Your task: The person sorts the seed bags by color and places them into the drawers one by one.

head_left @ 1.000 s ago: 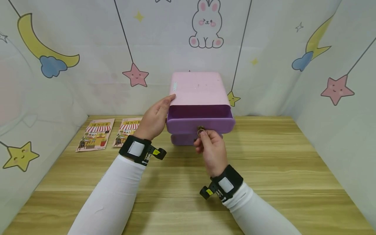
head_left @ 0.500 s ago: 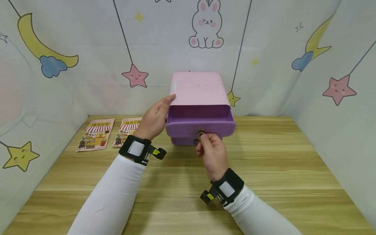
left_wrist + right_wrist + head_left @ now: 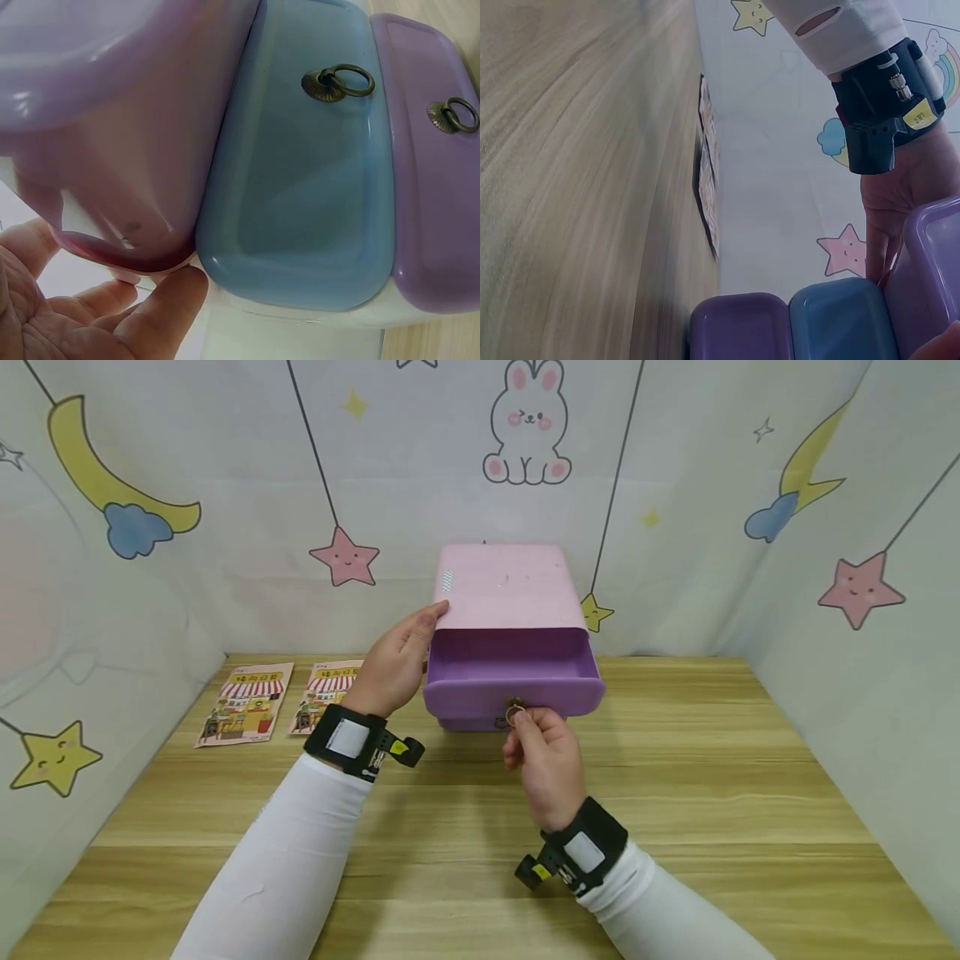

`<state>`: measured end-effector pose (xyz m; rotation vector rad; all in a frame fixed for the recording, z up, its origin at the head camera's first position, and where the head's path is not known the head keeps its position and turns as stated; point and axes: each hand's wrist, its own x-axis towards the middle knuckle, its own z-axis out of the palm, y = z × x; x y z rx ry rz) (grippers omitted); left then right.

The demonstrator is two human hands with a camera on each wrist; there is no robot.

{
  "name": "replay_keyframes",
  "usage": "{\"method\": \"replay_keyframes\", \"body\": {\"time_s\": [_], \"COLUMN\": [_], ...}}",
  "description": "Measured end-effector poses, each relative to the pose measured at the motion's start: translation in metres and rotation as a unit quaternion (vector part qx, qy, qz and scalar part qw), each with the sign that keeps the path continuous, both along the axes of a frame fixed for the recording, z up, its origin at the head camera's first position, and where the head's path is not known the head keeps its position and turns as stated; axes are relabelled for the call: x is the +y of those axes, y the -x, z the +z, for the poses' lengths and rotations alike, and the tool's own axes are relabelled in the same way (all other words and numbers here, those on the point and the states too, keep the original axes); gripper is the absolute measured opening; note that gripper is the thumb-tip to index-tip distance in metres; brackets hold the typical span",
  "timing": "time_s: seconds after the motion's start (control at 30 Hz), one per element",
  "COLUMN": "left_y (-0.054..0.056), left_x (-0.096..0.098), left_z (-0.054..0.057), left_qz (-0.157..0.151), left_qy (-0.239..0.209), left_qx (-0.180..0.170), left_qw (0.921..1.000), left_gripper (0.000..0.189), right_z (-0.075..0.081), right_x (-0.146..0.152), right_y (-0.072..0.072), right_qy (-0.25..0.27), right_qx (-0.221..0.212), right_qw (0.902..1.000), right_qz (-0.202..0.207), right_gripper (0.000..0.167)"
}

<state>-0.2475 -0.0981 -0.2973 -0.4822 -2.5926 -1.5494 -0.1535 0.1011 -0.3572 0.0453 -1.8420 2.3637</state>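
A small drawer cabinet with a pink top (image 3: pixel 504 587) stands at the back middle of the table. Its purple top drawer (image 3: pixel 472 697) is pulled out, and the inside that shows holds nothing. My right hand (image 3: pixel 552 767) pinches the drawer's brass ring pull (image 3: pixel 513 717) between thumb and fingertips. My left hand (image 3: pixel 393 667) rests against the cabinet's left side, fingers extended. In the left wrist view its thumb (image 3: pixel 171 307) touches the casing's edge. Below, a blue drawer (image 3: pixel 300 180) and a lower purple drawer (image 3: pixel 442 202) are closed, each with a ring pull.
Two printed flat packets lie at the table's back left: one packet (image 3: pixel 247 703) in full view, the other (image 3: pixel 321 693) partly behind my left hand. A white patterned cloth (image 3: pixel 675 460) hangs behind and along both sides of the wooden table (image 3: pixel 720 793).
My right hand has moved toward me and slightly down, drawing the top drawer farther out by its ring. More of the drawer's inside shows. My left hand has stayed in place.
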Motion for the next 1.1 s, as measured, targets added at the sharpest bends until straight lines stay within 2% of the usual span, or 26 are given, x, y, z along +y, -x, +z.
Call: {"method": "replay_keyframes", "body": {"time_s": [0.23,0.57,1.1], "left_y": [-0.001,-0.002,-0.005], "left_x": [0.000,-0.002,-0.003], "left_z": [0.000,-0.001,0.001], "left_qz": [0.007,0.001,0.002], "left_qy": [0.006,-0.004,-0.008], "left_qx": [-0.001,-0.008,-0.009], "left_qw": [1.0000,1.0000,0.9999], "left_gripper": [0.057,0.056,0.053], "right_z": [0.001,0.001,-0.002], "right_x": [-0.001,-0.003,-0.006], "right_y": [-0.004,-0.010,-0.020], "right_qy": [0.005,0.014,0.012], "right_qx": [0.005,-0.001,0.006], "right_qw": [1.0000,0.9998,0.9995], "right_qz": [-0.002,-0.011,-0.027], "right_gripper": [0.021,0.016,0.018]}}
